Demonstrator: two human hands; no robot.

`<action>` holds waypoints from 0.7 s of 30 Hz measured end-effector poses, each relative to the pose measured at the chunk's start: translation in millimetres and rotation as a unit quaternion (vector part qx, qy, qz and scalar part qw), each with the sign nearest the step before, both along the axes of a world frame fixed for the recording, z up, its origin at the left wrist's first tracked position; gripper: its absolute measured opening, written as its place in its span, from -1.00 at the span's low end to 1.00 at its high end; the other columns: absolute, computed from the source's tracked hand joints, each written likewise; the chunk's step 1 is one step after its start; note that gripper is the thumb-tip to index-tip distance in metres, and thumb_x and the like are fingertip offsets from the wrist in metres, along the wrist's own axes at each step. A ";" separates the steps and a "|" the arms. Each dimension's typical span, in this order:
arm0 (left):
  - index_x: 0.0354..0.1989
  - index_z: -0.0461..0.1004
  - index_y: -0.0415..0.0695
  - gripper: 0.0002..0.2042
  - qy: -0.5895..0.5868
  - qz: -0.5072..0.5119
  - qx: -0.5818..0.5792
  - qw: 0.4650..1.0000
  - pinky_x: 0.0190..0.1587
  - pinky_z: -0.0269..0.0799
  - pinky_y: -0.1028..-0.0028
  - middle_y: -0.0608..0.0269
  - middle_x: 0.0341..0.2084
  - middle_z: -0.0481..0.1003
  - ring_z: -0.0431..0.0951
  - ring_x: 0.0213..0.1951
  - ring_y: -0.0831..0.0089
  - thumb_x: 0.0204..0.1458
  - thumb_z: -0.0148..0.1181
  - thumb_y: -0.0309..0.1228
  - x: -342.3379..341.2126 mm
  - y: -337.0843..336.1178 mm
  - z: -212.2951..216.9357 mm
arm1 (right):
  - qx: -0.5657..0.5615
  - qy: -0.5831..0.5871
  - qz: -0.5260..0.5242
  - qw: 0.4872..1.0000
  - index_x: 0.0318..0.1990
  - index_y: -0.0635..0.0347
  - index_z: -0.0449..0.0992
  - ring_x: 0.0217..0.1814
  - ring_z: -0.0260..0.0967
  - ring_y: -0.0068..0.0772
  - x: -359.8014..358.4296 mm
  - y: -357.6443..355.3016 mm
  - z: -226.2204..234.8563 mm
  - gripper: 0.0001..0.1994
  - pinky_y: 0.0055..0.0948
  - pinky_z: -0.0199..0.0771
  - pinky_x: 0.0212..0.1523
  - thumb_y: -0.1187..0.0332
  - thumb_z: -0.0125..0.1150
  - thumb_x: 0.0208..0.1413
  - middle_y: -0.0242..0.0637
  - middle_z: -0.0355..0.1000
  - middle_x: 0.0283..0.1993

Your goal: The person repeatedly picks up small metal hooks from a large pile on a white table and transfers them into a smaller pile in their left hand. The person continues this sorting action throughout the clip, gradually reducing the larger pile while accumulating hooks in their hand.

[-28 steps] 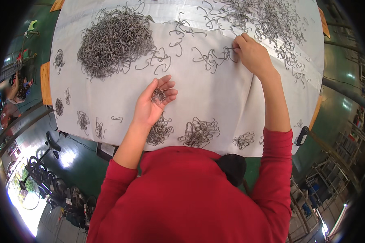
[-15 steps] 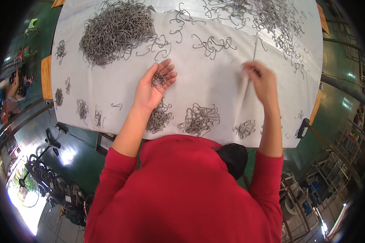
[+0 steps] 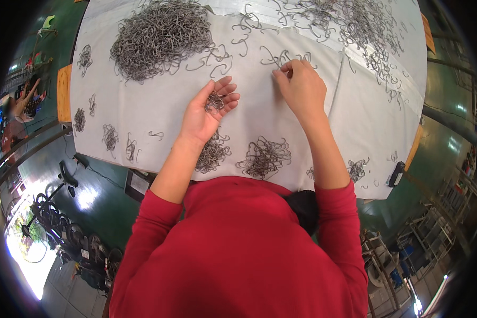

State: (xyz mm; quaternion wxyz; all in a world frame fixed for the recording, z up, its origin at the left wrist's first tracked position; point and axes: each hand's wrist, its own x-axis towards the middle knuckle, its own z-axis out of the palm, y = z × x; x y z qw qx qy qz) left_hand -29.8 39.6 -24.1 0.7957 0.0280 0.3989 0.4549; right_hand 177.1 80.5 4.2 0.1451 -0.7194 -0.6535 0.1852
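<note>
My left hand (image 3: 204,114) is turned palm up with its fingers curled around a small bunch of grey S-shaped wire hooks (image 3: 215,102). At the far middle of the white-covered table, my right hand (image 3: 303,87) reaches over a loose cluster of similar hooks (image 3: 270,58). Its thumb and fingers are bent together at that cluster; whatever lies between the fingertips is hidden. A large heap of hooks (image 3: 161,40) rises beyond my left hand. Nearer my body, one small pile (image 3: 213,153) is partly behind my left forearm, and another pile (image 3: 265,157) lies between my arms.
More hooks (image 3: 368,32) are scattered at the far right. Several small bunches, one of them a bunch (image 3: 110,138) at the near left, line the table's (image 3: 249,116) edges. A black device (image 3: 396,174) sits at the right edge. Another person (image 3: 13,124) is off to the left.
My right hand has moved left and slightly away from me, from bare cloth to the loose hooks. My left hand still holds its bunch; the whole view has shifted slightly.
</note>
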 end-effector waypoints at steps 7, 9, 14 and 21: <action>-0.01 0.33 -0.32 -0.62 0.006 -0.009 0.009 1.000 -0.09 0.42 0.41 0.10 -0.22 0.45 0.49 -0.20 0.32 0.16 -0.10 -0.25 -1.5 -1.6 2.2 | -0.061 -0.059 -0.039 0.996 -0.43 0.24 0.49 -0.36 0.43 -0.13 -11.3 13.3 -12.4 -0.81 -0.26 0.41 -0.33 0.29 0.10 -0.06 -0.16 0.44 -0.34; -0.01 0.33 -0.32 -0.62 -0.001 -0.014 0.015 1.000 -0.09 0.41 0.41 0.11 -0.22 0.45 0.49 -0.20 0.32 0.16 -0.10 -0.24 -1.1 -0.5 1.4 | -0.061 0.000 -0.040 0.997 -0.42 0.26 0.50 -0.38 0.44 -0.18 -5.0 14.6 -9.5 -0.81 -0.31 0.41 -0.32 0.30 0.12 -0.07 -0.13 0.45 -0.37; -0.01 0.33 -0.31 -0.62 -0.002 -0.019 0.008 1.000 -0.09 0.41 0.41 0.10 -0.21 0.45 0.49 -0.20 0.32 0.16 -0.12 -0.24 -2.7 -0.8 1.9 | -0.131 0.337 -0.076 0.929 -0.43 0.32 0.51 -0.44 0.32 -0.57 36.8 -9.0 3.2 -0.84 -0.57 0.32 -0.38 0.37 0.15 -0.09 -0.34 0.42 -0.52; -0.02 0.34 -0.31 -0.62 -0.004 -0.022 0.015 1.000 -0.10 0.41 0.41 0.10 -0.21 0.46 0.49 -0.20 0.32 0.16 -0.12 -0.25 -1.5 0.5 -1.7 | -0.423 0.225 0.152 0.865 -0.44 0.29 0.48 -0.42 0.33 -0.60 35.1 -80.3 26.6 -0.95 -0.56 0.35 -0.33 0.50 0.15 -0.08 -0.40 0.42 -0.49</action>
